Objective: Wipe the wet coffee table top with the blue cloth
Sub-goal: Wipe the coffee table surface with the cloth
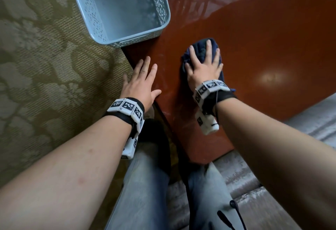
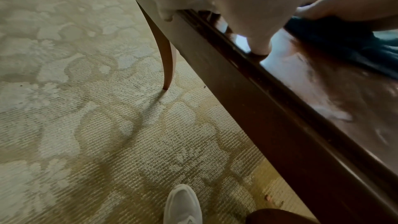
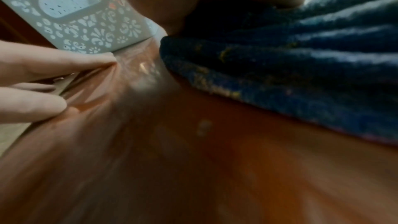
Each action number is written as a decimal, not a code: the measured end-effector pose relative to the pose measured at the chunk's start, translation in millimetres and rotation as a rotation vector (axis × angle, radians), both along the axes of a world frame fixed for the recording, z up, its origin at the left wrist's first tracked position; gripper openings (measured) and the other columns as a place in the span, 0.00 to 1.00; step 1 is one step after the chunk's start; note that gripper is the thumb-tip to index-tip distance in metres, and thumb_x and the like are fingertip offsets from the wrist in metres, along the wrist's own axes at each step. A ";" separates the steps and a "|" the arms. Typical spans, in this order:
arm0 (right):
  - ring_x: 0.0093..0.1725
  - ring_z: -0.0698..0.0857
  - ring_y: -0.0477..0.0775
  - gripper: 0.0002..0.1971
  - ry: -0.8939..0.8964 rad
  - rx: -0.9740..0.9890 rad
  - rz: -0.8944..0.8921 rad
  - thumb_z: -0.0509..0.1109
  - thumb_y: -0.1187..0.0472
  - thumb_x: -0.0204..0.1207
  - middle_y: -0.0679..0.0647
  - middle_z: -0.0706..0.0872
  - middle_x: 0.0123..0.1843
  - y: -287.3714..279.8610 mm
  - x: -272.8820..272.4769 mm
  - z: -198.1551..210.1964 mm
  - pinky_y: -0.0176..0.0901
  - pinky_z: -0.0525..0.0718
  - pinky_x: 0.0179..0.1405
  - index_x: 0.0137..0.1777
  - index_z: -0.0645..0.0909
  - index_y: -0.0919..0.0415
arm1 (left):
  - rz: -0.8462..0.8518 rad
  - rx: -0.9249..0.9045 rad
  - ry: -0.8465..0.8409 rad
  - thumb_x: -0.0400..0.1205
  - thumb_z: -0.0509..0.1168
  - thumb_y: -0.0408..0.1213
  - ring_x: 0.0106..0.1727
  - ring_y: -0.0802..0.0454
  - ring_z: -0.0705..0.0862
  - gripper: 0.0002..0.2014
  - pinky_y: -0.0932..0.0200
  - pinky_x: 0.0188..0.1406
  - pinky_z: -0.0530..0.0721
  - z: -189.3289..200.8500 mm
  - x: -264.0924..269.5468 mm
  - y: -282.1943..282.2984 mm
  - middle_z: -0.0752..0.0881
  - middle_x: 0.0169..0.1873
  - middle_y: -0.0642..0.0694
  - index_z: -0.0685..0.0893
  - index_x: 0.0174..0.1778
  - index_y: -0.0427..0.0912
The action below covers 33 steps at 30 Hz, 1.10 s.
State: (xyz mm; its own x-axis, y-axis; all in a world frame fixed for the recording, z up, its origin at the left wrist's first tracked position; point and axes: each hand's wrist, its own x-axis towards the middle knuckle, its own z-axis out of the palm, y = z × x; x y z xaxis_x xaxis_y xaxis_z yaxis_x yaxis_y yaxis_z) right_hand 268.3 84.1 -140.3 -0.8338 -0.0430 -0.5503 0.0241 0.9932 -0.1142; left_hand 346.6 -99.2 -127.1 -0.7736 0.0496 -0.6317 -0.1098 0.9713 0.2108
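A dark blue cloth (image 1: pixel 201 55) lies bunched on the glossy red-brown coffee table top (image 1: pixel 263 39). My right hand (image 1: pixel 204 64) presses flat on it with spread, straight fingers; the cloth (image 3: pixel 290 67) fills the right wrist view, blurred. My left hand (image 1: pixel 141 82) rests flat on the table's left edge, fingers straight, holding nothing. Pale wet streaks show on the wood between the hands (image 1: pixel 169 84). In the left wrist view the table edge (image 2: pixel 269 108) runs diagonally, with the cloth (image 2: pixel 344 40) at upper right.
A light blue perforated plastic basket (image 1: pixel 101 20) overhangs the table's far left corner, close beyond my left hand. Patterned beige carpet (image 1: pixel 45 66) lies to the left, a curved table leg (image 2: pixel 168 60) stands on it. A grey ribbed seat (image 1: pixel 245 175) and my legs are below.
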 end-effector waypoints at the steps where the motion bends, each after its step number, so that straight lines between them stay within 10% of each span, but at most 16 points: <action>1: 0.82 0.35 0.65 0.27 -0.001 -0.004 0.017 0.51 0.42 0.83 0.51 0.35 0.85 -8.3 -2.9 1.1 0.70 0.45 0.77 0.81 0.49 0.34 | -0.015 -0.005 0.004 0.85 0.58 0.56 0.85 0.52 0.36 0.39 0.33 0.80 0.50 -0.4 -1.1 -2.8 0.33 0.84 0.51 0.43 0.86 0.51; 7: 0.82 0.38 0.67 0.29 0.040 -0.115 0.241 0.57 0.44 0.82 0.53 0.41 0.85 -21.0 50.7 2.4 0.72 0.44 0.76 0.81 0.53 0.37 | -0.102 -0.058 -0.011 0.86 0.56 0.55 0.85 0.45 0.36 0.36 0.33 0.79 0.51 1.4 -15.0 -13.3 0.35 0.84 0.45 0.44 0.85 0.55; 12: 0.78 0.62 0.73 0.26 -0.015 -0.113 0.134 0.57 0.44 0.74 0.60 0.65 0.81 41.5 136.6 3.8 0.79 0.64 0.66 0.73 0.73 0.43 | -0.123 -0.075 0.004 0.86 0.54 0.57 0.83 0.33 0.34 0.34 0.35 0.80 0.45 0.6 -17.9 7.4 0.31 0.83 0.37 0.45 0.85 0.60; 18: 0.82 0.44 0.67 0.26 0.064 0.004 -0.260 0.56 0.44 0.82 0.54 0.45 0.85 83.7 79.0 1.7 0.72 0.52 0.76 0.80 0.58 0.38 | -0.097 -0.141 0.044 0.86 0.54 0.59 0.83 0.31 0.36 0.35 0.37 0.82 0.46 -3.2 -18.2 36.0 0.34 0.81 0.28 0.46 0.85 0.58; 22: 0.82 0.38 0.67 0.27 0.067 -0.058 -0.189 0.55 0.43 0.82 0.52 0.39 0.85 38.0 59.6 1.8 0.72 0.44 0.76 0.80 0.53 0.36 | -0.061 -0.137 0.047 0.85 0.55 0.58 0.83 0.32 0.36 0.35 0.37 0.81 0.48 -2.9 -18.7 39.2 0.34 0.82 0.30 0.47 0.85 0.59; 29: 0.78 0.64 0.71 0.24 -0.028 -0.169 0.090 0.56 0.43 0.74 0.56 0.66 0.80 56.2 199.0 5.5 0.75 0.65 0.67 0.71 0.76 0.40 | 0.038 -0.164 -0.023 0.85 0.56 0.59 0.82 0.30 0.33 0.35 0.31 0.80 0.48 1.2 -25.5 66.6 0.31 0.82 0.34 0.44 0.84 0.64; 33: 0.80 0.56 0.70 0.25 0.006 -0.070 -0.120 0.57 0.44 0.78 0.56 0.58 0.83 136.7 209.1 4.5 0.75 0.60 0.71 0.76 0.69 0.39 | 0.025 -0.172 -0.073 0.84 0.56 0.61 0.82 0.29 0.32 0.37 0.30 0.79 0.48 4.3 -26.9 96.7 0.28 0.82 0.37 0.41 0.83 0.66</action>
